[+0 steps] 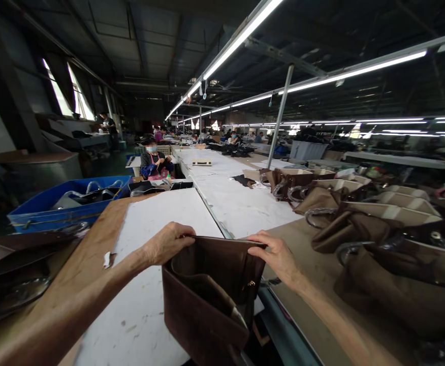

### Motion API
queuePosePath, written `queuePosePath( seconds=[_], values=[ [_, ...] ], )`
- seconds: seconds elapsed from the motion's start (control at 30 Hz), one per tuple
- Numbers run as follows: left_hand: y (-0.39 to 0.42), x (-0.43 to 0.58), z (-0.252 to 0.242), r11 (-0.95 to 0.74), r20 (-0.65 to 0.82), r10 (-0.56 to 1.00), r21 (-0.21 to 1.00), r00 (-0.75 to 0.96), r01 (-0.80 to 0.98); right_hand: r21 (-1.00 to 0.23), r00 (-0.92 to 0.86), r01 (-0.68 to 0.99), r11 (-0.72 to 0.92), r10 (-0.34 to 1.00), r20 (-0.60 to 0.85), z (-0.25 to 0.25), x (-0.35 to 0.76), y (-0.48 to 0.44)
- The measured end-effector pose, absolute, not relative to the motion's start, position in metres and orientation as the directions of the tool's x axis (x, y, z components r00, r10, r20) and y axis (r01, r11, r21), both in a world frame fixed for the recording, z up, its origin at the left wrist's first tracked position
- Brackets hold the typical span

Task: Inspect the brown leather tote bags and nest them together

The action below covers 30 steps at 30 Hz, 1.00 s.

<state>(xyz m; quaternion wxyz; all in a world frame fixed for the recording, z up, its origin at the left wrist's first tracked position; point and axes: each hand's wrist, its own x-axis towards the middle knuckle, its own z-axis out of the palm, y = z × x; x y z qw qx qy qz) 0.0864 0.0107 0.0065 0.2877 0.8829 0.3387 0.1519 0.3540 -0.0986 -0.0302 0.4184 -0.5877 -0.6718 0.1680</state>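
A dark brown handbag [203,310] stands in front of me with its mouth open upward, showing an olive-brown lining and an inner pocket. My left hand [172,241] pinches the far rim at its left corner. At the right corner of that same rim, my right hand [276,254] grips the edge between thumb and fingers. A small gold-coloured metal fitting [250,284] shows inside the bag near its right side. The bag's underside is out of sight.
Several brown bags with plastic-wrapped handles [340,213] crowd the table on my right. A blue bin [70,201] stands at the left. White sheeting [161,213] covers the worktable, with a paper scrap [107,260] beside it. A masked person [156,160] sits further back.
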Motion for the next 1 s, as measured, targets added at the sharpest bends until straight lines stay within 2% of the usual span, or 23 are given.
queuePosePath(
  seconds=[0.33,0.53,0.63,0.8,1.0],
  values=[
    [0.01,0.084,0.004,-0.523,0.029,0.672,0.727,0.74,0.446,-0.791,0.112,0.583,0.186,0.946,0.305,-0.033,0.354,-0.09],
    [0.01,0.082,0.002,-0.507,0.032,0.688,0.736,0.725,0.449,-0.763,0.11,0.622,0.178,0.944,0.311,-0.032,0.353,-0.089],
    [0.009,0.081,0.001,-0.501,0.036,0.689,0.745,0.723,0.441,-0.69,0.091,0.698,0.191,0.932,0.351,-0.028,0.348,-0.091],
    [0.01,0.08,0.001,-0.506,0.055,0.69,0.749,0.722,0.428,-0.509,-0.055,0.82,0.262,0.922,0.384,-0.018,0.329,-0.089],
    [0.01,0.077,0.0,-0.488,0.059,0.705,0.763,0.706,0.424,-0.347,-0.087,0.91,0.227,0.923,0.375,-0.009,0.311,-0.078]
  ],
)
